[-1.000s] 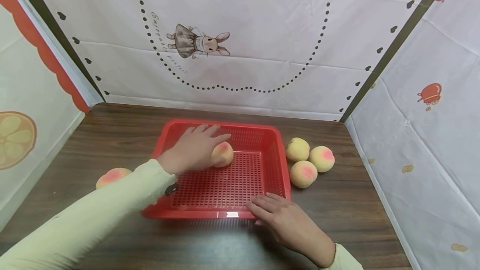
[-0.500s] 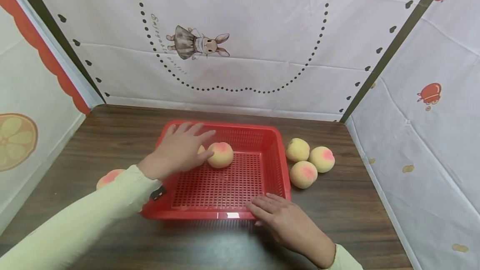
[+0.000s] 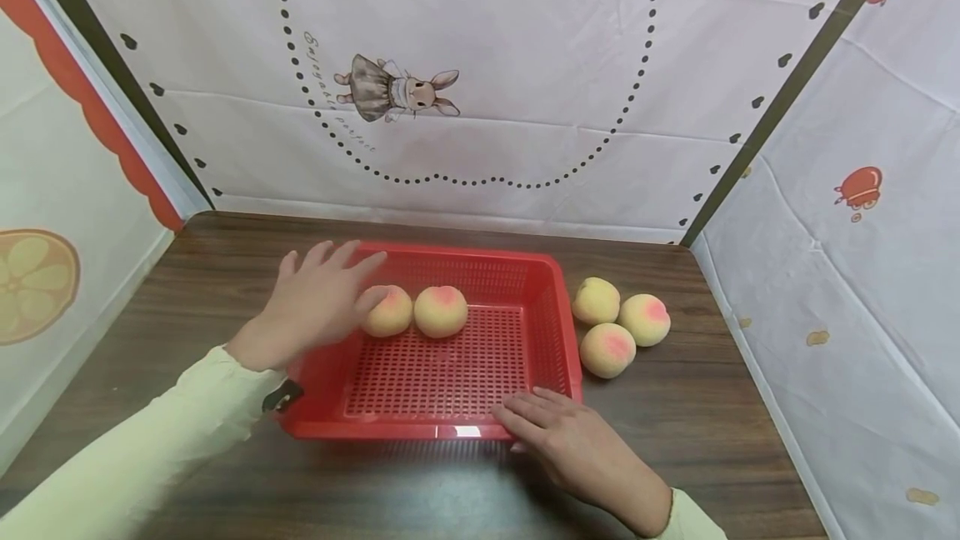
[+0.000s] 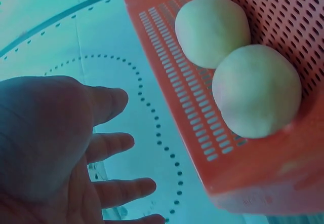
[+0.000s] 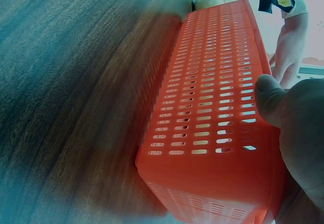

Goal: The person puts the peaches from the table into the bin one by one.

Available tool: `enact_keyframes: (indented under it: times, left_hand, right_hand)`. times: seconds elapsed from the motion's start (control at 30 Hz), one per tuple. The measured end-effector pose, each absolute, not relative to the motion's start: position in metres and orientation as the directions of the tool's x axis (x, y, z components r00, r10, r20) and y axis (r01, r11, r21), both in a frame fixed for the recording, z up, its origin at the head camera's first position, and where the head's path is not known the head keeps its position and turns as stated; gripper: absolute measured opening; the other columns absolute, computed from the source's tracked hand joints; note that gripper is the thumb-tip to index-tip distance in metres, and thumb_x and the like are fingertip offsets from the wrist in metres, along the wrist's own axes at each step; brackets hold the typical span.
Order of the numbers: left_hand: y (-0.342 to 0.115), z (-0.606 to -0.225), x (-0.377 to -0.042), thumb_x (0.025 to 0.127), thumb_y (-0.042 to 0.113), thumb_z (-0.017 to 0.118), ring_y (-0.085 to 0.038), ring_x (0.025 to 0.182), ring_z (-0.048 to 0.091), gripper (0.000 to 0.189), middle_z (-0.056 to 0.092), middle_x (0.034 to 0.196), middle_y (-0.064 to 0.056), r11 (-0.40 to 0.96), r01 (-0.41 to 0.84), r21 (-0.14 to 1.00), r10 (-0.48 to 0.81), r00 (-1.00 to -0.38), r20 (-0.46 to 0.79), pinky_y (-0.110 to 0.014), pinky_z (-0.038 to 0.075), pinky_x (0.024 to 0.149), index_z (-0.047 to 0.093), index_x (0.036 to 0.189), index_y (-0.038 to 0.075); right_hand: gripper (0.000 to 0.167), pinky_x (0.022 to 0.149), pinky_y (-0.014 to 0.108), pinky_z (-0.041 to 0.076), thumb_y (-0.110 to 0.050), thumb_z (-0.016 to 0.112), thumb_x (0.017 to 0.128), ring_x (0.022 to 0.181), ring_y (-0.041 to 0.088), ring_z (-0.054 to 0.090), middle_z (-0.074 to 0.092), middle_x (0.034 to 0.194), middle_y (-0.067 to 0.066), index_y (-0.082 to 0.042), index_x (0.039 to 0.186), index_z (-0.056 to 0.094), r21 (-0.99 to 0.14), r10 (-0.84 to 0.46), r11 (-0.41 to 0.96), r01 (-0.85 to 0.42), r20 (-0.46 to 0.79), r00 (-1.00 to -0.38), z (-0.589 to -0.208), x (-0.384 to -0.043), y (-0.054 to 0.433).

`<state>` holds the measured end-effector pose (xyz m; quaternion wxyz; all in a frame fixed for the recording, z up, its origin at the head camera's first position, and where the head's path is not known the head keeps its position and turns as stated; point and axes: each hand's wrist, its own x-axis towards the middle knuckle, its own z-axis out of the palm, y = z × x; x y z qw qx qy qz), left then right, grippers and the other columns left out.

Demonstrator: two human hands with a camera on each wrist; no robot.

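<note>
Two yellow peaches with pink blush, one peach [image 3: 441,312] and another peach [image 3: 389,312], sit side by side toward the back left of a red plastic basket [image 3: 551,315]. Above the basket's left rim, my left hand [image 3: 307,302] hovers with fingers spread and holds nothing; its thumb overlaps the left peach in the head view. In the left wrist view a gap shows between that hand [image 4: 66,148] and both peaches. My right hand [image 3: 573,444] grips the basket's front right corner, fingers over the rim and thumb [image 5: 268,97] against the outer wall.
Three more peaches [image 3: 607,350] are clustered on the wooden table [image 3: 720,432] just right of the basket. A pale round thing [image 5: 205,2] shows beyond the basket in the right wrist view. Printed white cloth walls [image 3: 495,65] stand at the back and sides.
My left hand has drawn back leftward from over the peaches, uncovering the left one. The peach on the table at the left has gone out of sight behind the left arm. My right hand stays put.
</note>
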<state>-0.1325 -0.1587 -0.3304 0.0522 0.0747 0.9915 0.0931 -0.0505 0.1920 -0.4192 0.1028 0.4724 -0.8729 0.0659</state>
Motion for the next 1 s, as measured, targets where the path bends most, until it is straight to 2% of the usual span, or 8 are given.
enact_keyframes:
  times: [0.27,0.57,0.9,1.0]
  left_hand:
    - [-0.188,-0.335,-0.127,0.104,0.051,0.049,-0.061,0.148,0.019,0.067,0.03,0.164,-0.028,0.979,0.053,0.197,0.078,-0.99,-0.117,-0.084,0.014,0.112,0.037,0.161,0.019]
    - [-0.219,-0.343,-0.118,0.101,0.053,0.054,-0.065,0.144,0.017,0.073,0.028,0.162,-0.034,0.975,-0.056,0.215,-0.024,-0.988,-0.152,-0.088,0.015,0.107,0.036,0.16,0.014]
    - [-0.252,-0.361,-0.104,0.095,0.057,0.063,-0.07,0.138,0.02,0.085,0.029,0.157,-0.039,0.971,-0.123,0.205,-0.084,-0.979,-0.188,-0.092,0.016,0.103,0.035,0.159,0.008]
    - [-0.258,-0.369,-0.1,0.096,0.058,0.062,-0.071,0.136,0.021,0.085,0.029,0.155,-0.04,0.971,-0.138,0.195,-0.097,-0.973,-0.208,-0.093,0.017,0.101,0.035,0.158,0.006]
  right_hand:
    - [0.048,0.105,0.039,0.057,-0.028,0.079,0.093,0.12,0.016,0.071,0.075,0.129,-0.001,-0.018,0.138,0.067,-0.003,-0.82,0.53,-0.848,0.256,-0.513,-0.42,-0.051,0.192]
    - [0.048,0.105,0.038,0.057,-0.027,0.079,0.092,0.12,0.015,0.071,0.075,0.129,-0.001,-0.018,0.138,0.067,0.002,-0.819,0.529,-0.849,0.265,-0.509,-0.421,-0.051,0.193]
    - [0.049,0.106,0.038,0.056,-0.027,0.08,0.092,0.121,0.015,0.071,0.074,0.129,-0.002,-0.019,0.138,0.067,0.001,-0.814,0.538,-0.843,0.261,-0.519,-0.421,-0.051,0.192]
    - [0.049,0.106,0.038,0.056,-0.028,0.079,0.093,0.121,0.015,0.071,0.074,0.13,-0.002,-0.02,0.139,0.066,-0.005,-0.813,0.54,-0.842,0.258,-0.523,-0.421,-0.05,0.193]
